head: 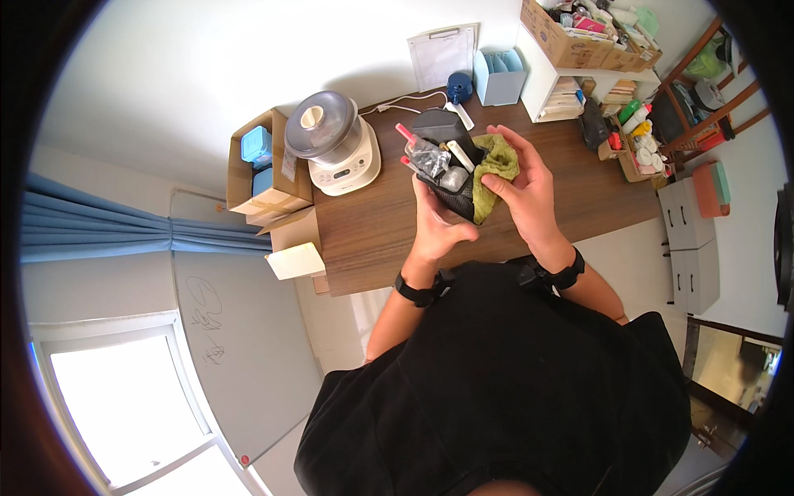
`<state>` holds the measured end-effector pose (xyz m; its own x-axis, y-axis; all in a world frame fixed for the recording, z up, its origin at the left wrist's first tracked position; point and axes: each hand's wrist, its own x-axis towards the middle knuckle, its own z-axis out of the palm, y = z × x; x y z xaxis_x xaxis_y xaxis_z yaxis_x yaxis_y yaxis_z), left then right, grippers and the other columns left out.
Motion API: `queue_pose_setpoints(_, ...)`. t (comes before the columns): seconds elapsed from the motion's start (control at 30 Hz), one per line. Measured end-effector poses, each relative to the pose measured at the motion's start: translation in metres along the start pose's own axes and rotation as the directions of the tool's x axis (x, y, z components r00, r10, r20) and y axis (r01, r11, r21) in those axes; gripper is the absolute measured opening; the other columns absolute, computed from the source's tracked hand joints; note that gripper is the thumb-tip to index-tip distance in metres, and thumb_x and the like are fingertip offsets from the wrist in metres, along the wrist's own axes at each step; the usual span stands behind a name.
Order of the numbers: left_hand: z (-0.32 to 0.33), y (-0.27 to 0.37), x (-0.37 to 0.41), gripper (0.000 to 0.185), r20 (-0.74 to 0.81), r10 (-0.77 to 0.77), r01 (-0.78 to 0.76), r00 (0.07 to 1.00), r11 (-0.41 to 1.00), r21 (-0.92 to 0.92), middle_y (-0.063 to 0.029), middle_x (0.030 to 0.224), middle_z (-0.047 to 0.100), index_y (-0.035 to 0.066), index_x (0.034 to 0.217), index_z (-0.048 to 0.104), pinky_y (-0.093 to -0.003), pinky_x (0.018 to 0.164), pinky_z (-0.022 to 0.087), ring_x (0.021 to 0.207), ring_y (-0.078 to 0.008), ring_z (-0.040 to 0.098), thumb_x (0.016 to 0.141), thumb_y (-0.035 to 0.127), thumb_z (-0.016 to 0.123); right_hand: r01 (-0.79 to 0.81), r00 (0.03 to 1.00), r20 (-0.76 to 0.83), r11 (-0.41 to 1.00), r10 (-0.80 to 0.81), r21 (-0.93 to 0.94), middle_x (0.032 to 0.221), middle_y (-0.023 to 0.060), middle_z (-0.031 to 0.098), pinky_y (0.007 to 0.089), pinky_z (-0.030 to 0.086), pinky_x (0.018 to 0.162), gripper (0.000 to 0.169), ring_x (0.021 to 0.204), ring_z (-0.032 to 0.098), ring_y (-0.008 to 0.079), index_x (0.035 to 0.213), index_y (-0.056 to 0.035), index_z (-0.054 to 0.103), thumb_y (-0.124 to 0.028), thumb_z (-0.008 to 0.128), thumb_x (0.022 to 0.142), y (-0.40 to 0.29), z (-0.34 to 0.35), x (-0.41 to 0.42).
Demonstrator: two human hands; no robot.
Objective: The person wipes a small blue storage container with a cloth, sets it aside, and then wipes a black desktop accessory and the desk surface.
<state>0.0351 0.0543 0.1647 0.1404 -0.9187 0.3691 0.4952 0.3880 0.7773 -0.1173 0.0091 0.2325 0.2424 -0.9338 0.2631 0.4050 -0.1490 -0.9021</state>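
My left hand [434,226] supports a black mesh holder [456,201] from below and its left side, above the wooden desk. Inside the holder are red-ended sticks or pens, a crumpled clear plastic wrapper [428,158], a white tube-like item [460,156] and a black case [441,126]. With thumb and fingers, my right hand [527,186] grips a green cloth [496,170] against the holder's right side. Part of the holder is hidden by the cloth and the hands.
A kitchen machine [332,142] with a lidded steel bowl stands on the desk [372,229], beside an open cardboard box [279,186]. At the back are a blue file holder [501,80], a dark blue object [459,88] and a white cable. Shelves with boxes stand right.
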Motion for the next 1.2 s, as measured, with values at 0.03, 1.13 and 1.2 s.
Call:
queue_pose_setpoints(0.03,0.008,0.001,0.001,0.118,-0.051,0.015,-0.013,0.999,1.000,0.027,-0.0111,0.145,0.043,0.006,0.149,0.023,-0.0420,0.112,0.042,0.134,-0.0250,0.047,0.064,0.029,0.100,0.001,0.999,-0.045,1.000,-0.002,-0.027,0.138,0.0112,0.060,0.0315,0.049,0.102,0.060,0.119,0.061,0.0177,0.140,0.0010,0.053,0.001,0.078,0.085,0.001,0.001,0.000)
queue_pose_setpoints(1.13,-0.002,0.001,-0.004,0.070,-0.227,-0.081,0.083,0.970,0.997,-0.001,-0.0091,0.137,0.053,0.006,0.150,0.033,-0.0370,0.109,0.042,0.124,-0.0198,0.054,0.091,0.006,0.069,0.178,0.983,0.032,0.901,-0.181,-0.395,0.089,0.0067,0.064,0.0283,0.050,0.070,0.024,0.079,0.062,0.0160,0.101,0.0002,0.066,0.003,0.077,0.080,0.012,0.003,0.010)
queue_pose_setpoints(1.2,-0.003,0.006,-0.003,0.067,-0.249,-0.087,0.083,0.965,0.996,-0.026,-0.0091,0.136,0.054,0.006,0.149,0.034,-0.0376,0.109,0.042,0.124,-0.0202,0.055,0.091,0.005,0.068,0.129,0.992,0.036,0.934,-0.124,-0.333,0.088,0.0060,0.063,0.0280,0.049,0.070,0.023,0.078,0.060,0.0152,0.099,0.0010,0.065,0.003,0.077,0.080,0.022,0.001,0.006)
